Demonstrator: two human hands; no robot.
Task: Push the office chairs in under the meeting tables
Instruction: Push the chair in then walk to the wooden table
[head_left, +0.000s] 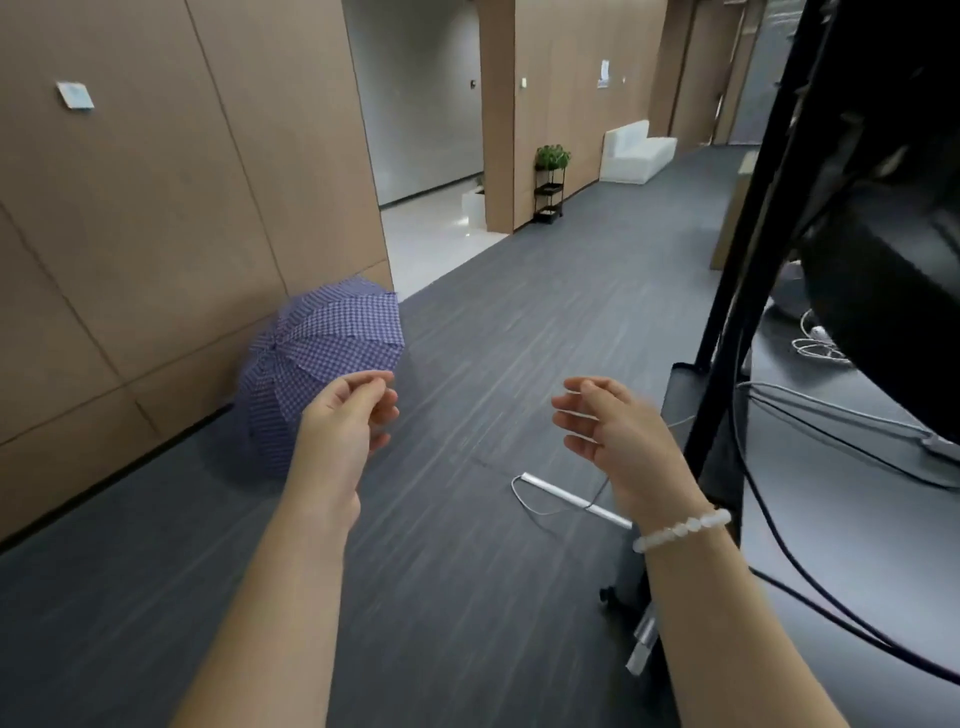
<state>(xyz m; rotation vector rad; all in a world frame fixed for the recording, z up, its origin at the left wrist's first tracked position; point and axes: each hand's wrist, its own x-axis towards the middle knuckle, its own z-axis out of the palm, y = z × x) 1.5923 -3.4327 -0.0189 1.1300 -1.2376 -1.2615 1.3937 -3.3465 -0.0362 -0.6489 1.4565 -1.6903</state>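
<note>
You face a grey carpeted floor (493, 322) in a corridor; no office chair or meeting surface is in view. An open checked umbrella (322, 353) rests against the wood wall (156, 208), probably drying. Your left hand (345, 415) and right hand (608, 421) hover loosely curled, each grip empty.

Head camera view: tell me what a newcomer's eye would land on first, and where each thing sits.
An open purple checked umbrella lies on the dark grey floor against the brown panelled wall at left. In front of it two bare hands hang empty and half curled, the left hand and the right hand, the right with a white beaded bracelet. A black stand with trailing cables fills the right edge.
</note>
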